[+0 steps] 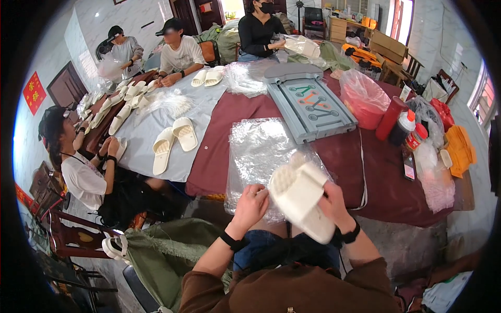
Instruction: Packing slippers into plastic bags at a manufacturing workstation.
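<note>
A pair of cream slippers, stacked together, is held up over the table's near edge by my right hand. Its fingers wrap round the strap side. My left hand is closed, fingers curled together, beside the toe of the front slipper and at the near edge of a stack of clear plastic bags. Whether a bag's edge is pinched in those fingers is hidden. The stack lies flat on the dark red cloth, partly behind the slippers.
A grey plastic folding stool lies beyond the bags. Right of it are a red basin, bottles and a phone. Another slipper pair lies left. Several people sit or stand round the table. A green sack is at my left.
</note>
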Demonstrator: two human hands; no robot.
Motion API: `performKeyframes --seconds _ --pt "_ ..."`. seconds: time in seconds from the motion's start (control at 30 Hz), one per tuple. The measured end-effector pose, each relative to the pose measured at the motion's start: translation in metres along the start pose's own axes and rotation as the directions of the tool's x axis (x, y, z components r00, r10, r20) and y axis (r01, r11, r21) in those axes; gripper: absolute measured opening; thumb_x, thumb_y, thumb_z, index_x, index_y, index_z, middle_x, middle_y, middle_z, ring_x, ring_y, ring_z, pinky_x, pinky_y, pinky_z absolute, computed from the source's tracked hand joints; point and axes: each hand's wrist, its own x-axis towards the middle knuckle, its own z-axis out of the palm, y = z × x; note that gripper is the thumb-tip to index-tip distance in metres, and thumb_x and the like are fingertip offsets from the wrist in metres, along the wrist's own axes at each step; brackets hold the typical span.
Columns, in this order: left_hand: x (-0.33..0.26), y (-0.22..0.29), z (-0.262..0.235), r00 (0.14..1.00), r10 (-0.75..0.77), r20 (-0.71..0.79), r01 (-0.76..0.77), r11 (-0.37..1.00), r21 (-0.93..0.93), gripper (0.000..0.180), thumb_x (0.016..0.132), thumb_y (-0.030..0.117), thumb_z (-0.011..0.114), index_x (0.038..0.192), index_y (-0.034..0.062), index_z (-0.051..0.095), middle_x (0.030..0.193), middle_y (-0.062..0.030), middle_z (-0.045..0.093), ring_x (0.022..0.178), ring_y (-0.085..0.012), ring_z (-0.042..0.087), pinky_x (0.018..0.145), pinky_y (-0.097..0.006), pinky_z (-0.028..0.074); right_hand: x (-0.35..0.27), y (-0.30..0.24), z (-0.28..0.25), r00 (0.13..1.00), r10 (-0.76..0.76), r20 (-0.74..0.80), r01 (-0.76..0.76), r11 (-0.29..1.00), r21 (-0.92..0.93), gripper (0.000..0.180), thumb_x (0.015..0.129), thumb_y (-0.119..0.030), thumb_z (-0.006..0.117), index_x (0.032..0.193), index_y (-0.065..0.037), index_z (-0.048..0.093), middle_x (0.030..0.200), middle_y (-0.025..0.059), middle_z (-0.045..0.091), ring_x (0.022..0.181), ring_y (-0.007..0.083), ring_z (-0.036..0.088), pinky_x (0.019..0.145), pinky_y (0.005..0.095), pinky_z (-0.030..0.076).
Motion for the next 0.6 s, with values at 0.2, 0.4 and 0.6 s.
performKeyframes --seconds 0.2,0.4,0.6 --pt "0.018 0.019 -0.016 0.985 -0.142 -0.094 0.13 0.984 -0.121 0.02 0.084 0.002 0.066 0.102 0.0057 0.071 0.087 -0.0115 0.06 0.086 -0.0331 0.058 0.075 -0.042 0.049 -0.05 -0.024 -0.012 0.935 0.061 0.35 0.013 0.979 -0.205 0.028 0.089 -0.011 0.066 0.113 0.003 0.063 0.099 0.0199 0.068 0.092 0.0331 0.068 0.079 0.0361 0.051" --pt "0.022 0.031 -0.026 0.994 -0.096 -0.043 0.086 0.978 -0.191 0.02 0.086 0.003 0.065 0.105 0.0053 0.071 0.088 -0.0136 0.061 0.086 -0.0337 0.061 0.073 -0.042 0.051 -0.038 -0.004 -0.007 0.999 0.003 0.046 0.023 0.828 -0.56 0.021 0.088 -0.017 0.067 0.084 0.002 0.058 0.081 0.0212 0.062 0.075 0.0412 0.062 0.065 0.0479 0.048" --pt "0.021 0.053 -0.026 0.995 0.088 0.038 -0.079 0.978 -0.191 0.031 0.086 0.001 0.062 0.115 0.0068 0.069 0.091 -0.013 0.062 0.084 -0.0341 0.063 0.071 -0.042 0.053 0.001 0.017 0.034 1.0 -0.002 0.017 0.013 0.714 -0.7 0.023 0.088 -0.02 0.066 0.085 0.002 0.06 0.085 0.0222 0.064 0.081 0.0411 0.063 0.071 0.0493 0.05"
